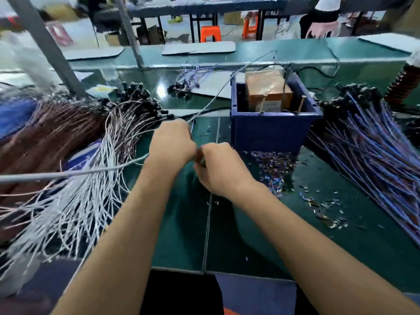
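- At the far left a thick bundle of brown wires [45, 137] lies on the worktop [250, 223].
- Just right of it, a fan of white wires [91, 201] spreads toward the near edge. Their far ends carry black plugs [141, 96].
- One long grey wire [216, 96] is in the hands. One part comes in from the left edge, over the white wires. The other part rises from the left hand toward the far right, above the blue box.
- The left hand [171, 142] is in the middle of the worktop. Its grip is a closed fist around the grey wire.
- The right hand [218, 169] touches the left hand. Its grip is narrow, the fingers curled on the same wire, but the pinch itself is mostly hidden.
- Right of the hands stands the blue box [272, 130], with a brown block [268, 89] inside.
- Small cut scraps [272, 169] lie in front of the box, on its near side.
- At the far right lies a bundle of blue-purple wires [375, 155].
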A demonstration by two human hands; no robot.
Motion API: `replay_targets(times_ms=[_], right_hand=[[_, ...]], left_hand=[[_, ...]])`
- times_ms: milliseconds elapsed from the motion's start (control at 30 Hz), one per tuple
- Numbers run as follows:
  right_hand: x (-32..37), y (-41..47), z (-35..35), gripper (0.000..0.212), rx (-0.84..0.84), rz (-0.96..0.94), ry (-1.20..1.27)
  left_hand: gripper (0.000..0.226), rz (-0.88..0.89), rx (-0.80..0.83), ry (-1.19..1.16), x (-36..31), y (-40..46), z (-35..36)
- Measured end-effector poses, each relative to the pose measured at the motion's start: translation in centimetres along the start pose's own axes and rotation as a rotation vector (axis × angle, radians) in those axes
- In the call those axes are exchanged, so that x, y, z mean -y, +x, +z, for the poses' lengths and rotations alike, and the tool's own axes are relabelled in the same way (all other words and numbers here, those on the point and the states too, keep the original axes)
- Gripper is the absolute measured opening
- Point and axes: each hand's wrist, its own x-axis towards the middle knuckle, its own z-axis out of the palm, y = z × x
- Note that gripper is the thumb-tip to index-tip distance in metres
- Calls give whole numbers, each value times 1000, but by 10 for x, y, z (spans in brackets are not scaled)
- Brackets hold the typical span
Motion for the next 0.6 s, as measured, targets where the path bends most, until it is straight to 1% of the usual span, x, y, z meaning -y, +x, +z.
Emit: replay_targets(times_ms=[133, 167, 267, 300, 367, 400, 467, 533, 600], right_hand=[[10, 25, 12, 10, 128, 32, 21], [9, 27, 13, 9, 136, 37, 28], [8, 30, 14, 20, 135, 71, 55], [8, 30, 14, 21, 138, 83, 71], [6, 31, 14, 11, 156, 119, 121], [5, 31, 13, 11, 163, 136, 145], [4, 31, 13, 20, 162, 151, 181], [5, 29, 12, 20, 152, 154, 200], [3, 30, 13, 17, 144, 153, 203]], left_hand=[[30, -19, -14, 46, 9, 11, 7], [31, -25, -9, 66, 9, 13, 9], [28, -27, 1, 163, 6, 20, 19], [28, -29, 5, 194, 5, 22, 22], [31, -32, 16, 254, 6, 26, 28], [33, -32, 21, 281, 7, 28, 29], [35, -17, 42, 325, 5, 28, 31], [32, 11, 62, 325, 2, 28, 31], [23, 23, 48, 213, -2, 30, 26]])
